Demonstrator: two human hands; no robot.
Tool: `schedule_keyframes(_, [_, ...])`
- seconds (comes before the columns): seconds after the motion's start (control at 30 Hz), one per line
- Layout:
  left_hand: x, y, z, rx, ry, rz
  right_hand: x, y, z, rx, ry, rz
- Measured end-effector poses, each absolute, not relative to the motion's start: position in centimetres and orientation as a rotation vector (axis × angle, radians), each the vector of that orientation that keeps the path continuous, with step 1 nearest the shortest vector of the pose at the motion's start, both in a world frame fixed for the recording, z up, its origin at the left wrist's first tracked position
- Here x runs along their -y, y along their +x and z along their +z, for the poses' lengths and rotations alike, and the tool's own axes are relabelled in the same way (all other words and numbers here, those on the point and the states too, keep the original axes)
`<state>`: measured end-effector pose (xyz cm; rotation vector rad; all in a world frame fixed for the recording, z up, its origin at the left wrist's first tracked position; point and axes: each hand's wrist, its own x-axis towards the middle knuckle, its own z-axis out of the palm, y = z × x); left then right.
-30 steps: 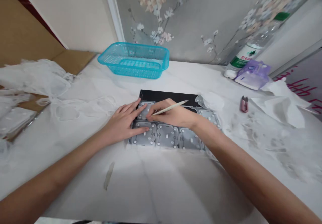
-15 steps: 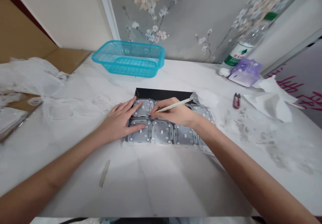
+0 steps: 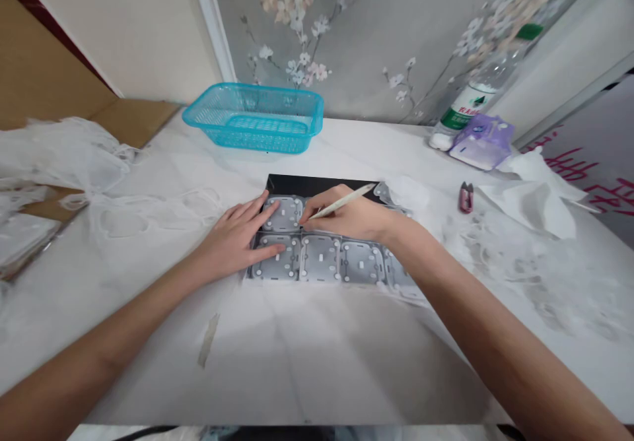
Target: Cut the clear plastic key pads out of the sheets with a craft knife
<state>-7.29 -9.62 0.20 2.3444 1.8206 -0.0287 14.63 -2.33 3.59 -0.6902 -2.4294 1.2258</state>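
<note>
Two rows of grey, rounded-square plastic pieces (image 3: pixel 320 259) with white dots lie on the table, with a black strip (image 3: pixel 321 182) behind them. My left hand (image 3: pixel 236 236) rests flat on the left end of the rows, fingers spread over two pieces. In my right hand (image 3: pixel 349 213) is a slim whitish pen-shaped tool (image 3: pixel 341 203), pinched between the fingers. Its lower end meets the right edge of the back-left piece (image 3: pixel 284 213); the tip is too small to make out. Part of the back row is hidden under my right hand.
Behind stands a blue plastic basket (image 3: pixel 255 117). To the right are a water bottle (image 3: pixel 463 107), a purple tissue pack (image 3: pixel 483 140), a dark red clipper-like tool (image 3: pixel 466 198) and crumpled white tissue (image 3: pixel 529 206). Thin white scraps (image 3: pixel 148 213) lie to the left.
My right hand and the pen-shaped tool have shifted slightly right, and the tool stands a little steeper. My left hand stays in place.
</note>
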Motion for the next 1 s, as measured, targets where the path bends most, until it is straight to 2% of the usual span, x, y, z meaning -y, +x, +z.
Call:
schedule_keyframes(0.27, [9.6, -7.3, 0.2, -1.816, 2.341, -0.019, 2.2, 13.6, 3.0, 2.247, -0.677, 1.462])
schedule_keyframes(0.4, [9.7, -7.3, 0.1, -1.817, 2.339, -0.020, 2.5, 13.1, 1.9, 2.196, -0.655, 1.445])
schedule_keyframes(0.47, [9.7, -7.4, 0.1, -1.812, 2.332, -0.019, 2.7, 13.3, 1.8, 2.249, -0.662, 1.317])
schedule_keyframes(0.63, [9.7, -7.5, 0.0, -1.801, 2.340, 0.022, 4.0, 15.2, 3.0, 2.536, -0.717, 0.746])
schedule_keyframes(0.73, [9.7, -7.6, -0.4, -1.776, 2.364, 0.076, 4.6, 16.4, 3.2, 2.418, -0.872, 0.721])
schedule_keyframes(0.87, [9.7, -7.7, -0.8, -1.762, 2.393, 0.206, 3.9, 17.1, 0.7, 2.286, -1.100, 0.597])
schedule_keyframes(1.0, [10.1, -7.6, -0.6, -1.765, 2.377, 0.438, 2.7, 16.4, -2.1, 2.358, -1.032, 0.462])
